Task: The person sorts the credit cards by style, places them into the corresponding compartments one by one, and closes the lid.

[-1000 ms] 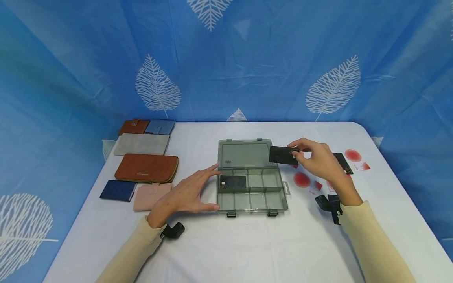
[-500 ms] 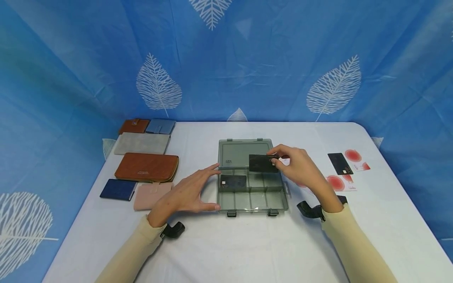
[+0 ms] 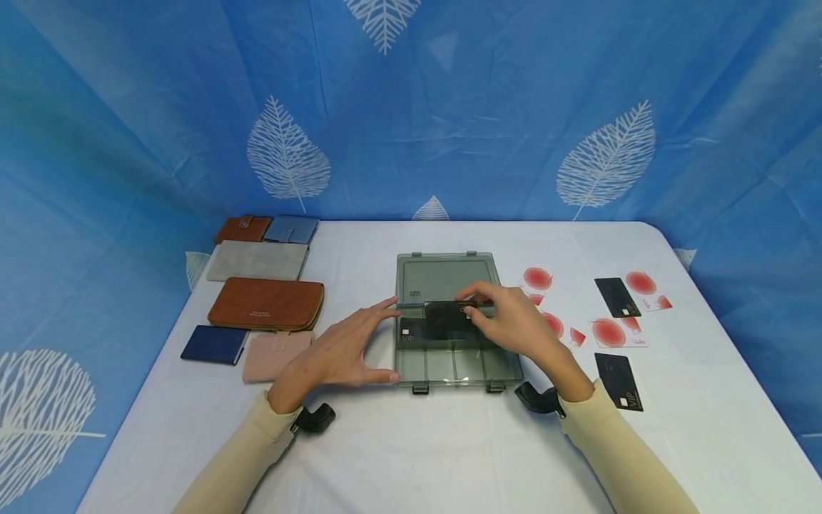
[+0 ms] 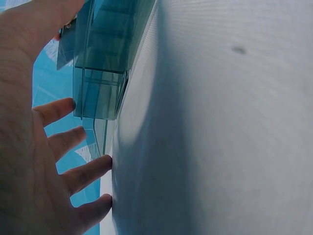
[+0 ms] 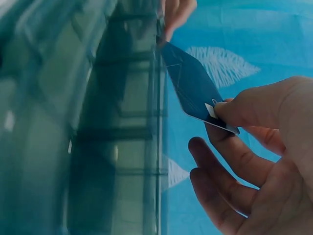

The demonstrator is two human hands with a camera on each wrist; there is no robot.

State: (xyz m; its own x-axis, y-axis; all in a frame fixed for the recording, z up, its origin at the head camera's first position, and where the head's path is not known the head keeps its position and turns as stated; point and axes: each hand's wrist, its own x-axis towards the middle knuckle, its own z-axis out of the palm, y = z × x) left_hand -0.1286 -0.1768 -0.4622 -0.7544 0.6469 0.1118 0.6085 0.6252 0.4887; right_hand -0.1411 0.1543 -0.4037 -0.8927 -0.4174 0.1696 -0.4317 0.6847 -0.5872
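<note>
We work over a white table (image 3: 411,457) backed by a blue leaf-print curtain (image 3: 449,107), and the open grey box (image 3: 449,285) at the middle of it is our landmark. Its lid lies flat behind the tray, and the tray is split into small compartments. To the left of the box, well apart, lie the wallets (image 3: 266,303): brown, grey, blue and pink. To the right of the box are red-spotted cards (image 3: 609,332) and two black cards (image 3: 616,296) flat on the table.

Our left hand (image 3: 340,353) rests at the box's left edge, fingers straight and spread, forefinger and thumb touching the left wall and holding nothing. That steadies the box, and we judge it wise to keep the contact light so the tray does not slide.

Our right hand (image 3: 514,325) is over the back row of the tray, pinching a black card (image 3: 446,314) between thumb and fingertips at its right end; the other fingers are loosely curled beneath, as the right wrist view shows. The card hangs tilted just above the left part of that row, where another black card (image 3: 417,332) marked VIP already lies.

To do this well, we think the card should come down with its long edge parallel to the dividers, leading end first, then be released only once it lies flat on the card below. A skewed card could catch on a divider.
</note>
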